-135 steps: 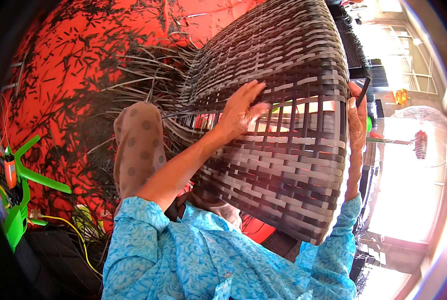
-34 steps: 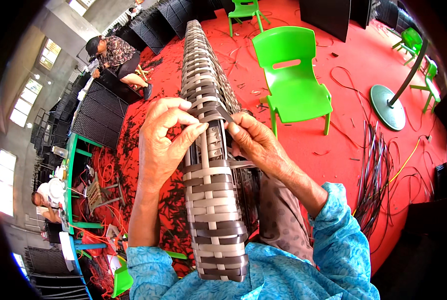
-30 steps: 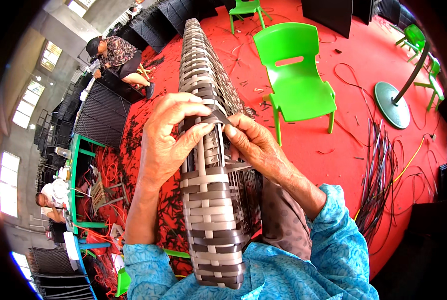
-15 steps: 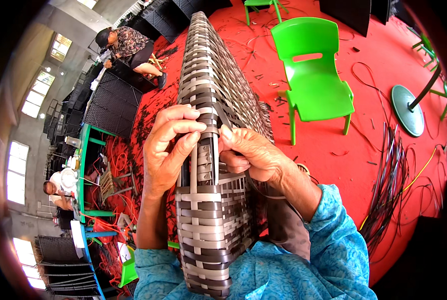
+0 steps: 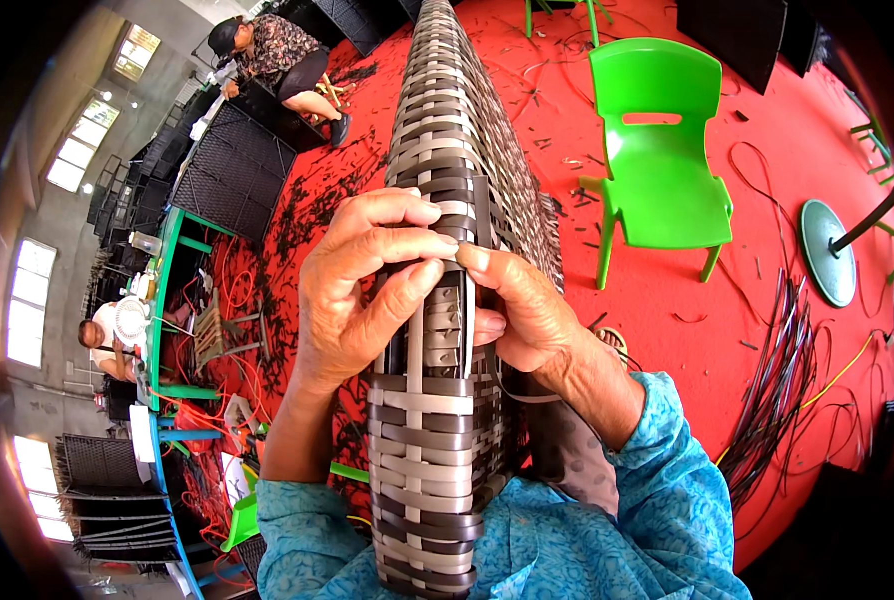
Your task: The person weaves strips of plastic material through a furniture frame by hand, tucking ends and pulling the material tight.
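Observation:
A long woven panel (image 5: pixel 422 470) of grey and dark brown flat plastic strips stands on edge in front of me, its near end against my body. In the narrow edge is an unwoven gap, where a pale strip and the dark frame (image 5: pixel 395 350) show. My left hand (image 5: pixel 372 285) reaches over from the left, fingertips and thumb closed on a strip at the gap's far end. From the right, my right hand (image 5: pixel 532 310) pinches there too, its thumb touching the left fingertips. Its curled fingers are partly hidden. A loose dark strip (image 5: pixel 481 215) stands just beyond the right thumb.
A green plastic chair (image 5: pixel 662 200) stands on the red floor to the right. Near it are a round table base (image 5: pixel 827 253) and a bundle of loose strips (image 5: pixel 772 390). At left, two people work beside dark woven panels (image 5: pixel 229 180) and a green-framed table (image 5: pixel 172 260).
The panel and both hands appear farther right in view. My right hand has drawn closer to the left fingertips, and its thumb now lies on the panel's edge.

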A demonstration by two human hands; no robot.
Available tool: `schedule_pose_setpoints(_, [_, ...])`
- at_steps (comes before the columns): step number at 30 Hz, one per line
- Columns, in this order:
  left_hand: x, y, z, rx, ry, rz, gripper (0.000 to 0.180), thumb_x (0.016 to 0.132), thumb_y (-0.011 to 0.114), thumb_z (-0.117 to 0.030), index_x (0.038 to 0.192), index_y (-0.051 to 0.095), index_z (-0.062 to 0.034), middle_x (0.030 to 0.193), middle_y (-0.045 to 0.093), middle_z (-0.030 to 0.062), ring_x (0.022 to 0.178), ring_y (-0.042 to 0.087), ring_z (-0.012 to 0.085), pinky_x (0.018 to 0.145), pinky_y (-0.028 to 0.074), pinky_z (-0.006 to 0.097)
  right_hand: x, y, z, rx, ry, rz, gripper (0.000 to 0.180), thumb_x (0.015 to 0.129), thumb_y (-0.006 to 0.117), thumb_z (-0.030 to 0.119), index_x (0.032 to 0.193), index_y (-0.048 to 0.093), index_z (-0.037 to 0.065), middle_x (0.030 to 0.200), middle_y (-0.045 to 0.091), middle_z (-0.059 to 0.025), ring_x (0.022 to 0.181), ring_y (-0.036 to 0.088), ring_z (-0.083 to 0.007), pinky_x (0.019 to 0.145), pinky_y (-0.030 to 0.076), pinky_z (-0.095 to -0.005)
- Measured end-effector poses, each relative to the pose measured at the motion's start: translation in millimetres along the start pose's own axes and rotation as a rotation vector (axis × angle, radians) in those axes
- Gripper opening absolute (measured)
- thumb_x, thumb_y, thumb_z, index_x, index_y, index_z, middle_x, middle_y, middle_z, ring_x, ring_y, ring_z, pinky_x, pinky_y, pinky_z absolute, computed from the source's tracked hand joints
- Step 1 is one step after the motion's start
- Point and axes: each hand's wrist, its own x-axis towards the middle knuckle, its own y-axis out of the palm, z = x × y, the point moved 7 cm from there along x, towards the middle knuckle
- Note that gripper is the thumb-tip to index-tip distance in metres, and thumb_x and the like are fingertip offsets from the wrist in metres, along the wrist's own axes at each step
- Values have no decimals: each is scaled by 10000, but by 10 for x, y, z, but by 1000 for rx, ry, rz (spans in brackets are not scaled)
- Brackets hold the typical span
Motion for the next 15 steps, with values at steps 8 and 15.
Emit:
schedule_pose_setpoints(8, [92, 8, -83, 119, -16, -11, 93, 707, 671, -25, 791, 633, -12, 899, 598, 107, 881, 584, 220, 756, 465, 307, 9, -24, -9, -30, -24, -62, 271, 852, 553, 351, 720, 508, 118, 527, 385, 63, 422, 280, -35, 399, 195, -206])
schedule_pose_setpoints(15, [107, -53, -25, 138, -105, 151, 69, 722, 648, -5, 767, 596, 4, 914, 594, 120, 974, 572, 266, 834, 454, 345, -23, -59, 24, -43, 27, -7, 303, 854, 549, 378, 717, 534, 108, 520, 426, 53, 407, 290, -33, 390, 191, -201])
